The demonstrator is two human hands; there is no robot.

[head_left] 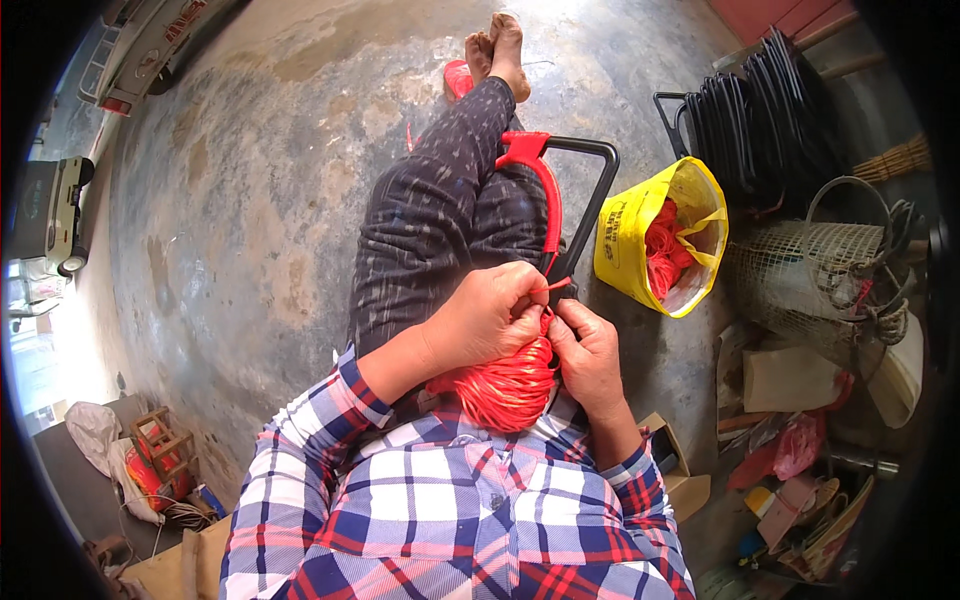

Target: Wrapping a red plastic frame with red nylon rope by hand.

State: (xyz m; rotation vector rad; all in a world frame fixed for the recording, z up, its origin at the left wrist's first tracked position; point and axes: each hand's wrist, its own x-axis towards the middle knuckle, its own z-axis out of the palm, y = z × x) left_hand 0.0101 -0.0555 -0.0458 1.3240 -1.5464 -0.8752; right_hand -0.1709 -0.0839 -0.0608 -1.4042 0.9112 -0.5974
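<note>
A black frame (pixel 600 185) of bent tube lies over my legs, its curved side wrapped in red cord (pixel 549 185). Its lower end reaches my hands. My left hand (pixel 485 312) is closed in a pinch on the red cord, a short piece of which sticks out past the fingertips. Beside it, my right hand (pixel 592 360) is closed too, thumb and forefinger pinching the cord close to the frame's lower end; the exact grip is partly hidden. A thick bundle of shiny red cord (pixel 505 388) rests in my lap beneath both hands.
To the right stands a yellow bag (pixel 625 245) holding more red cord (pixel 664 250). Behind it are several stacked black frames (pixel 760 110), then a wire mesh basket (pixel 800 265). A red cord roll (pixel 458 78) lies by my bare feet. A cardboard box (pixel 675 465) sits near my right elbow.
</note>
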